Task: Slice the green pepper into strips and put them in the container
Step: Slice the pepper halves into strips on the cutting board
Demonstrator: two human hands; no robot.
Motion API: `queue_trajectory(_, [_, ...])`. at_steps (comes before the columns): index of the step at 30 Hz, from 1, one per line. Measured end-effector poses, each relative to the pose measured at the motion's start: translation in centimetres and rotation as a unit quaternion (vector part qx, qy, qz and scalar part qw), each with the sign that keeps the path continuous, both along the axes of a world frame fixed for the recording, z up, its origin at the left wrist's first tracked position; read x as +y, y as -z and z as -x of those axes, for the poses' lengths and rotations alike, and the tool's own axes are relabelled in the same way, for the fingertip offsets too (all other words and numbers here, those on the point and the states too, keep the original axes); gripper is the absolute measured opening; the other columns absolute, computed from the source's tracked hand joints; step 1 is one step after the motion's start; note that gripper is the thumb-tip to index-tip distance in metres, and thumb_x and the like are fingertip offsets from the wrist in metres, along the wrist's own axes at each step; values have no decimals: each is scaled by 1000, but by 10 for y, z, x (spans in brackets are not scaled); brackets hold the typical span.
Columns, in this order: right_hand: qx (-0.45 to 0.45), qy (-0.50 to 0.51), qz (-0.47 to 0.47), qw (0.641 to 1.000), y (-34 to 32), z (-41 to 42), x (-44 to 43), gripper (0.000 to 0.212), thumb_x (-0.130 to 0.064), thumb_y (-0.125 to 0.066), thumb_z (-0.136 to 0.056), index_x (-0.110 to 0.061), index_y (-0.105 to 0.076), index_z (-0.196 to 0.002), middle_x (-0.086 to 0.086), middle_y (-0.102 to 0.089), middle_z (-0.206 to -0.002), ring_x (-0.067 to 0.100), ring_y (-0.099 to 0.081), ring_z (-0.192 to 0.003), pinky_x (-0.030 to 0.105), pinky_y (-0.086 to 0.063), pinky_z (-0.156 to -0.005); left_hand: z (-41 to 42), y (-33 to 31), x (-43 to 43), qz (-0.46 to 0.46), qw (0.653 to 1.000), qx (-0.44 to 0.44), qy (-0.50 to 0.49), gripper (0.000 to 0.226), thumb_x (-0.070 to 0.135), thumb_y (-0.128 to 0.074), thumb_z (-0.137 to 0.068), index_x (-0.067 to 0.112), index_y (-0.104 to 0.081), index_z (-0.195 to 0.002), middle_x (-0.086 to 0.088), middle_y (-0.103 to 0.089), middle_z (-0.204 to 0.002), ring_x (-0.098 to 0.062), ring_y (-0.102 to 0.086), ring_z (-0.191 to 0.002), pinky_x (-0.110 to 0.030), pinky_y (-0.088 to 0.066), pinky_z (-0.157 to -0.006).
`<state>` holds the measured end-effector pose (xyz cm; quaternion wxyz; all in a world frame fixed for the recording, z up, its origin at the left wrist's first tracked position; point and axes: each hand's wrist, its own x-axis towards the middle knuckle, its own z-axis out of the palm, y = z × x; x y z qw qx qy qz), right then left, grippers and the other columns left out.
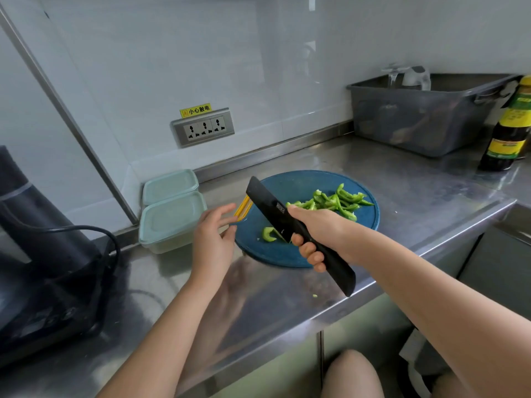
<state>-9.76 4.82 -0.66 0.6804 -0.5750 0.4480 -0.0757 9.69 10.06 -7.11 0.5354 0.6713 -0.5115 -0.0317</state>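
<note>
Left of the round blue cutting board (366, 229), on the steel counter (416, 196), two pale green rectangular plastic containers (172, 219) sit side by side, both apparently lidded. At the board's left edge the left hand (212, 237) hovers, fingers loose and spread, holding nothing. Over the board's near-left part the right hand (316, 234) is wrapped round the handle of a black broad-bladed kitchen knife (267, 202), blade lifted clear and pointing up-left. Under the blade one curled green pepper piece (268, 234) lies apart; on the board's far-right part lies a heap of bright green pepper strips (336, 202). Beyond the board's right, a grey plastic tub (416, 119) stands at the wall. Slicing looks all but done from my remote seat, I judge, with transfer not yet begun. Next, I reckon, the nearer container needs its lid off, then the strips gathered on the blade or by the free hand and carried leftward without spilling.
</note>
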Motion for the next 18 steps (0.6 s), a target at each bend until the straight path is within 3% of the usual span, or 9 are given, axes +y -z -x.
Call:
queue_trajectory(1, [6,-10,-3,1000,2,-3,3,56,-61,-29,-94,-15,-40,-63,-3,-32,-44,12,-30,-31,16,-29,-34,-1,-1,0,4,1000,2,-4,39,-10,-62,-82,17,-62,-111,-1,-57,-116,11,-62,-87,-16,-50,-86])
queue_trajectory(6, [24,-66,-46,996,11,-12,14,56,-63,-28,-93,-16,-39,-64,-5,-31,-44,11,-29,-31,15,-28,-35,-3,-6,4,5,1000,15,-21,28,5,-66,-85,15,-62,-111,-1,-53,-115,5,-60,-84,1,-41,-69])
queue_trajectory(9, [26,-84,-48,995,12,-12,17,56,-64,-29,-92,-17,-39,-64,-5,-31,-45,10,-29,-32,16,-29,-34,-7,-9,8,-51,997,-22,-59,20,16,-62,-90,16,-62,-109,3,-56,-109,6,-55,-76,-6,-40,-66])
queue_trajectory(12, [11,-55,-15,998,4,-7,12,56,-63,-29,-93,-16,-40,-64,-4,-32,-46,11,-30,-32,17,-29,-35,-7,-10,14,-136,987,-53,-74,3,18,-66,-87,17,-64,-89,4,-65,-87,-4,-55,-69,-19,-39,-63])
queue_trajectory(14, [16,-32,25,999,-5,-1,6,56,-64,-29,-92,-16,-41,-65,-3,-33,-46,11,-30,-33,17,-29,-35,-4,-10,16,-165,983,-55,-54,6,19,-69,-83,21,-64,-86,7,-64,-80,-9,-59,-70,-14,-39,-60])
queue_trajectory(18, [78,0,132,988,-22,15,-9,56,-65,-31,-91,-15,-41,-66,-2,-36,-44,14,-31,-32,17,-29,-37,9,-13,18,-187,981,-44,27,19,24,-77,-77,24,-65,-92,5,-63,-80,-2,-55,-62,-8,-40,-56])
